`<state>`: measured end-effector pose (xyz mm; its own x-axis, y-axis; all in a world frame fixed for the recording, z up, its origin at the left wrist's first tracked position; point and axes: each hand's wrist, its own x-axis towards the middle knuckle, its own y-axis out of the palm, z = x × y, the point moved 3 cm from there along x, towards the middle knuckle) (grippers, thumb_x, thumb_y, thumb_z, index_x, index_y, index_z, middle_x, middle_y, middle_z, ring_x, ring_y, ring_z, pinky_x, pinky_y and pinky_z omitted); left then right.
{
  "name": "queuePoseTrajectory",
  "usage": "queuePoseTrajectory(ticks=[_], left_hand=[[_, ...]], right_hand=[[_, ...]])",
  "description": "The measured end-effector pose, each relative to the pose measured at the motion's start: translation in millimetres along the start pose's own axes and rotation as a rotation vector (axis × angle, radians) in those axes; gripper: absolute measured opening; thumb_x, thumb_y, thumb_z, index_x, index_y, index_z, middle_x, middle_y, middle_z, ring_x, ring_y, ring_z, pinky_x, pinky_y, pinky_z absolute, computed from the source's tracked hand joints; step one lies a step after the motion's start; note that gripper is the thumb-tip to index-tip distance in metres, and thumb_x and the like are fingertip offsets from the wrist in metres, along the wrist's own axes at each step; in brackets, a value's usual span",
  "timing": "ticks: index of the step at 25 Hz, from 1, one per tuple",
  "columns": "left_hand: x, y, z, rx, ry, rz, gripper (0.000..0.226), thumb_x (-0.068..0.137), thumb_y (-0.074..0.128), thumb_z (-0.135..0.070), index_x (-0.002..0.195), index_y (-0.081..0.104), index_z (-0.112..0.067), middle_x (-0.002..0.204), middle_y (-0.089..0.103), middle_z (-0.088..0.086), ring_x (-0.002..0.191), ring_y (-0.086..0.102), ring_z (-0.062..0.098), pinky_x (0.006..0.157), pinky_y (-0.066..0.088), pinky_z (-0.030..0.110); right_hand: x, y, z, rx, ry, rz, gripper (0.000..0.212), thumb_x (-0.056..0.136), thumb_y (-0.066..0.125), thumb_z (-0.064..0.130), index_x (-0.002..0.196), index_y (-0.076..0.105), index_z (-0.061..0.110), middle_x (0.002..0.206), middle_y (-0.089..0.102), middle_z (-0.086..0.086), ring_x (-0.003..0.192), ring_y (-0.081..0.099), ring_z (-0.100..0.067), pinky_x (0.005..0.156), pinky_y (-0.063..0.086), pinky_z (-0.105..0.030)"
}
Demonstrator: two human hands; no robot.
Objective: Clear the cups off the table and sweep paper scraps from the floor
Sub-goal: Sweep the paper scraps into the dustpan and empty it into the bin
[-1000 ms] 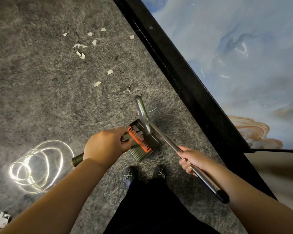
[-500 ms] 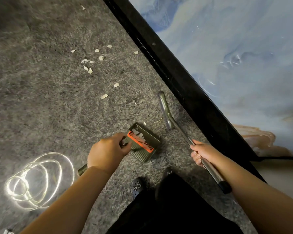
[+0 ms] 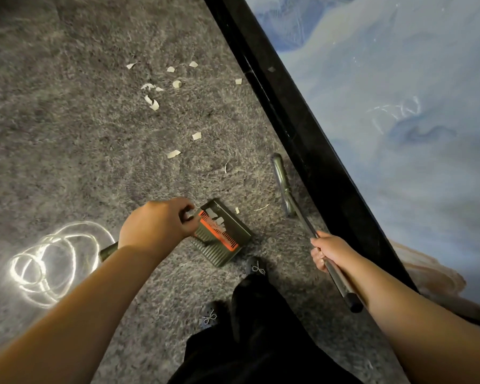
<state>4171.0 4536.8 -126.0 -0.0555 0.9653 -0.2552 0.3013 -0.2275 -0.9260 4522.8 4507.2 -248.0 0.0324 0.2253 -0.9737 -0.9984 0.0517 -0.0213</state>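
Observation:
My left hand (image 3: 157, 224) grips the handle of a dark green dustpan (image 3: 223, 235) with an orange comb strip, resting on the grey carpet with a few paper scraps inside. My right hand (image 3: 329, 252) holds the metal pole of a broom (image 3: 311, 231); its head (image 3: 281, 184) lies on the carpet beside the table's black edge, apart from the pan. Several white paper scraps (image 3: 173, 153) lie scattered on the carpet beyond the dustpan, and one small scrap (image 3: 237, 210) sits just past the pan's mouth. No cups are in view.
A table with a black rim (image 3: 302, 139) and a blue marbled top (image 3: 399, 106) runs diagonally along the right. A glowing coiled light strip (image 3: 45, 261) lies on the carpet at left. My dark shoes (image 3: 257, 268) and black trousers stand just behind the dustpan.
The broom head has swung right, away from the dustpan, toward the table edge. The dustpan stays in place in my left hand, and the view has shifted slightly.

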Motion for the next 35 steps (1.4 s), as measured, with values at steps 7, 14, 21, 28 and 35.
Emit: queuePoseTrajectory(ticks=[7, 14, 21, 28, 35], left_hand=[[34, -8, -29, 0.051, 0.003, -0.012, 0.024, 0.079, 0.061, -0.058, 0.088, 0.064, -0.035, 0.061, 0.059, -0.010, 0.056, 0.056, 0.016, 0.045, 0.039, 0.021], [41, -12, -44, 0.103, 0.026, -0.039, 0.024, 0.080, 0.064, -0.055, 0.084, 0.065, -0.031, 0.054, 0.054, -0.010, 0.049, 0.053, 0.015, 0.041, 0.031, 0.016], [33, -7, -44, 0.098, 0.049, -0.044, 0.026, 0.080, 0.060, -0.058, 0.082, 0.065, -0.032, 0.054, 0.056, -0.011, 0.046, 0.051, 0.013, 0.039, 0.032, 0.017], [-1, -10, -12, 0.017, -0.057, -0.029, 0.022, 0.080, 0.069, -0.050, 0.097, 0.068, -0.037, 0.065, 0.066, -0.013, 0.056, 0.061, 0.015, 0.049, 0.052, 0.027], [-23, -19, 14, -0.105, -0.308, -0.154, 0.028, 0.080, 0.069, -0.050, 0.102, 0.069, -0.033, 0.069, 0.069, -0.011, 0.059, 0.063, 0.017, 0.050, 0.054, 0.029]], right_hand=[[54, 27, 37, -0.174, 0.016, 0.089, 0.040, 0.104, 0.032, 0.011, 0.142, 0.033, 0.021, 0.045, 0.029, 0.002, 0.028, 0.030, -0.006, 0.032, 0.027, -0.012], [43, 54, 51, -0.309, 0.100, 0.314, 0.053, 0.103, 0.032, 0.007, 0.150, 0.017, 0.025, 0.059, 0.026, -0.001, 0.032, 0.029, -0.004, 0.032, 0.026, -0.015], [7, 48, 61, -0.359, 0.096, 0.371, 0.056, 0.102, 0.038, 0.010, 0.151, 0.017, 0.030, 0.057, 0.033, 0.001, 0.035, 0.031, -0.004, 0.033, 0.028, -0.015], [-11, 34, 96, -0.368, -0.012, 0.304, 0.056, 0.102, 0.039, 0.011, 0.150, 0.021, 0.032, 0.056, 0.034, 0.001, 0.035, 0.030, -0.003, 0.032, 0.027, -0.015], [-11, 46, 113, -0.291, -0.065, 0.239, 0.058, 0.102, 0.041, 0.012, 0.151, 0.018, 0.032, 0.052, 0.035, 0.000, 0.034, 0.030, -0.005, 0.031, 0.027, -0.016]])
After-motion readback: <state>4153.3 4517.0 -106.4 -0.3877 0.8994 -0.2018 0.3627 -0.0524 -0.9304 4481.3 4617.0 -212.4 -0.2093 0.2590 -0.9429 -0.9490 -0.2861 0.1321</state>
